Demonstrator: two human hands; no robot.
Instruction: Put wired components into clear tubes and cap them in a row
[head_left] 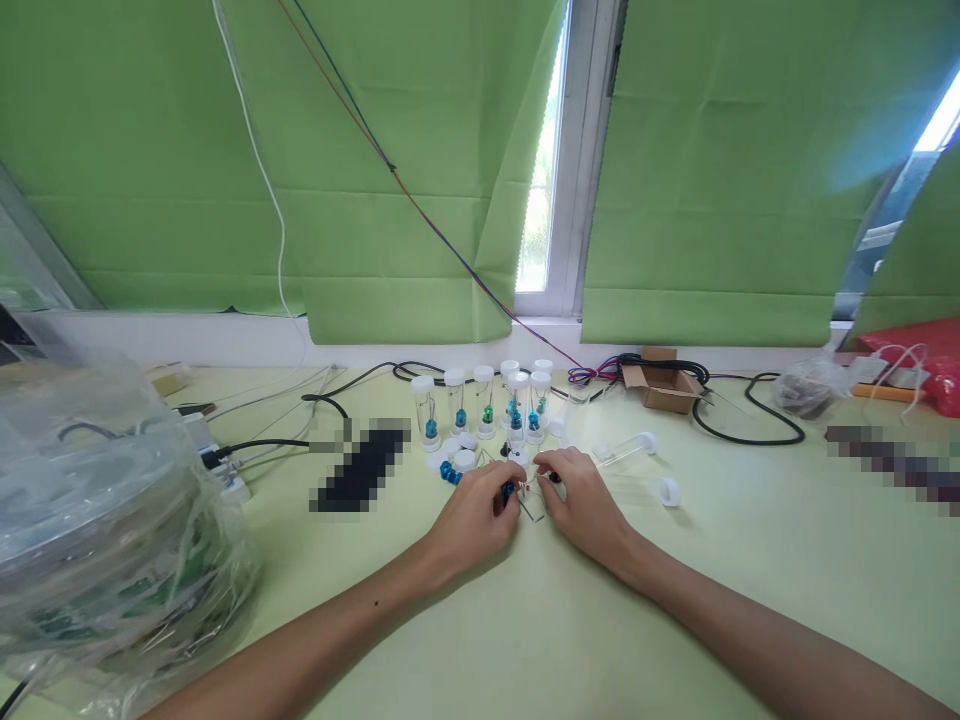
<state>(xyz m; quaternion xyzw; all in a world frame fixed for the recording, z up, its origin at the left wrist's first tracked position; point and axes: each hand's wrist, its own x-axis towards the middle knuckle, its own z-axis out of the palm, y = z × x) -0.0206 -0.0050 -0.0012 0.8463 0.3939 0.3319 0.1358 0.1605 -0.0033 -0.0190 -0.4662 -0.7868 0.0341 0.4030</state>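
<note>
My left hand (480,515) rests on the pale green table (525,620) with its fingers curled around a small blue part with thin wire legs (508,490). My right hand (581,495) sits close beside it, fingertips pinched on something small and dark that I cannot make out. Just beyond my hands stands a row of clear vials with white caps (487,400), each holding a blue or green part. Loose blue parts (450,472) and white caps (465,458) lie to the left of my left hand. An empty vial (622,450) lies on its side to the right, with a loose cap (669,490) near it.
A large bundle wrapped in clear plastic (97,530) fills the left side. Black cables (742,420) run along the back of the table by a small open cardboard box (664,385). A plastic bag (814,385) and red packaging (922,360) lie at far right. Green curtains hang behind.
</note>
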